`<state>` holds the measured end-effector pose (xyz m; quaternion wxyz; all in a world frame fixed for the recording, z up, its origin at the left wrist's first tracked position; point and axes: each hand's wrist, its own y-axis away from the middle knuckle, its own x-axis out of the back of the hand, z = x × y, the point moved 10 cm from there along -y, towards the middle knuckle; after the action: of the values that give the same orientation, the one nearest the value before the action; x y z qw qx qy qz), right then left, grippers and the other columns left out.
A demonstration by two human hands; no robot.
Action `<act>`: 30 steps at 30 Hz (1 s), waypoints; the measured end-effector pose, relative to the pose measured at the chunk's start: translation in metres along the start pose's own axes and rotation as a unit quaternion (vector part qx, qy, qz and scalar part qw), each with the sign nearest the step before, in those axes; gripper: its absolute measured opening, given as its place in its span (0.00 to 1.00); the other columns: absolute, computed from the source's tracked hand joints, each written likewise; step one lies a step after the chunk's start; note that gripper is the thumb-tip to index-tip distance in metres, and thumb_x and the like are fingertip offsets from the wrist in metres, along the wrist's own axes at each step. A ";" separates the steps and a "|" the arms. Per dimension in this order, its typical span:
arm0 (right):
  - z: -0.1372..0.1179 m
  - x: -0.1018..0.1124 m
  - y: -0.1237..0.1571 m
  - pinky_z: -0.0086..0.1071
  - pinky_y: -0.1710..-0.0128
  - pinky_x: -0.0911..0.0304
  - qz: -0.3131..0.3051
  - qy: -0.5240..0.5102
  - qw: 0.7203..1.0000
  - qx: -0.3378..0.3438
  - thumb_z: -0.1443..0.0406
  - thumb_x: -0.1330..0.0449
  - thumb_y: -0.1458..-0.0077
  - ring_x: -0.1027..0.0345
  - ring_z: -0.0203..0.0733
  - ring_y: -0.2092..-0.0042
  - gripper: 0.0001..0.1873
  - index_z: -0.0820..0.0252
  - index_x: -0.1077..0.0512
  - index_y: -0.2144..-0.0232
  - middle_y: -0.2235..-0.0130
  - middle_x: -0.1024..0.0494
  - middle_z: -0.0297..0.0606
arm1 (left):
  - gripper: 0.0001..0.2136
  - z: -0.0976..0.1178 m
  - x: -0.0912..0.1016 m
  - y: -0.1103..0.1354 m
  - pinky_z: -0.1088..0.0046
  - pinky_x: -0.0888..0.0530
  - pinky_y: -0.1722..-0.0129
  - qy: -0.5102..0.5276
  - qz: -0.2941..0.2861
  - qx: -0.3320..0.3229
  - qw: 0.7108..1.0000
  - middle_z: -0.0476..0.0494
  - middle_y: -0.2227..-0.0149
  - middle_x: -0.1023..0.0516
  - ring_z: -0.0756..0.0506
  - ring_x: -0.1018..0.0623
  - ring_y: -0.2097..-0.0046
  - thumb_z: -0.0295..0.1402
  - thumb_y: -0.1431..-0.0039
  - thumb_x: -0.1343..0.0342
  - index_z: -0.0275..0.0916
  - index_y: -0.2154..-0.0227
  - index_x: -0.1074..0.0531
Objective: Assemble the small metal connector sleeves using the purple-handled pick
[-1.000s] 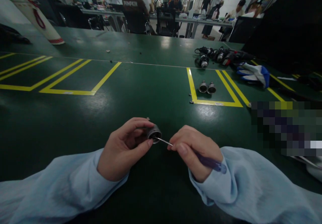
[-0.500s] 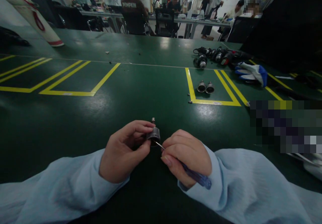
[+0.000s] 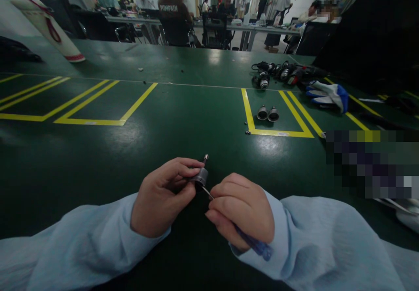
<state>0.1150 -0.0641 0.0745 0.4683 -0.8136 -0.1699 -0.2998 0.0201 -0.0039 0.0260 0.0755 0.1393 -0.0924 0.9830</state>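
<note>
Between thumb and fingers, my left hand [image 3: 165,197] grips a small grey metal cup-shaped part [image 3: 202,176] with a thin stem pointing up and away. My right hand [image 3: 244,208] is closed around a screwdriver [image 3: 253,242] with a clear blue handle. Its thin shaft slants up to the left, and the tip meets the lower rim of the metal part; whether it sits on a screw there is hidden. Two similar metal cups [image 3: 267,113] lie side by side farther off, inside a yellow-taped box on the right.
Two tiny dark pieces [image 3: 248,132] lie by the tape corner. Dark cylindrical devices with cables [image 3: 262,80] and a blue-and-white glove [image 3: 328,95] are at the back right. A white roll-shaped object [image 3: 54,31] leans at the far left. People sit at tables beyond.
The metal part has tilted, its stem now leaning farther right. My right hand and the screwdriver handle have shifted slightly downward, with the tip still at the rim.
</note>
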 end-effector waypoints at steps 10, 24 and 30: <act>0.013 0.024 0.010 0.33 0.69 0.38 0.077 -0.090 0.991 -0.066 0.70 0.49 0.47 0.34 0.37 0.71 0.07 0.65 0.33 0.73 0.74 0.27 0.40 | 0.03 -0.003 0.019 -0.011 0.70 0.25 0.61 -0.022 0.029 0.000 0.999 0.43 0.62 0.24 0.45 0.23 0.62 0.25 0.57 0.42 0.37 0.76 0.29; 0.084 -0.019 0.025 0.28 0.73 0.40 0.016 -0.169 0.929 -0.329 0.60 0.45 0.48 0.35 0.34 0.73 0.12 0.62 0.28 0.74 0.76 0.27 0.35 | 0.12 -0.033 0.035 -0.037 0.68 0.26 0.57 0.069 0.044 0.064 0.995 0.43 0.60 0.23 0.45 0.23 0.61 0.26 0.59 0.40 0.36 0.68 0.29; 0.081 -0.018 0.020 0.29 0.73 0.40 0.015 -0.143 0.948 -0.283 0.61 0.46 0.48 0.35 0.34 0.74 0.13 0.62 0.29 0.78 0.77 0.28 0.35 | 0.13 -0.031 0.030 -0.035 0.67 0.26 0.55 0.083 0.025 0.070 0.994 0.44 0.61 0.22 0.44 0.23 0.59 0.25 0.59 0.40 0.37 0.67 0.28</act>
<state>0.1392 -0.0042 0.0189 0.1944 -0.9493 -0.1316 -0.2092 -0.0105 0.0402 0.0110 0.0487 0.0594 -0.0199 0.9968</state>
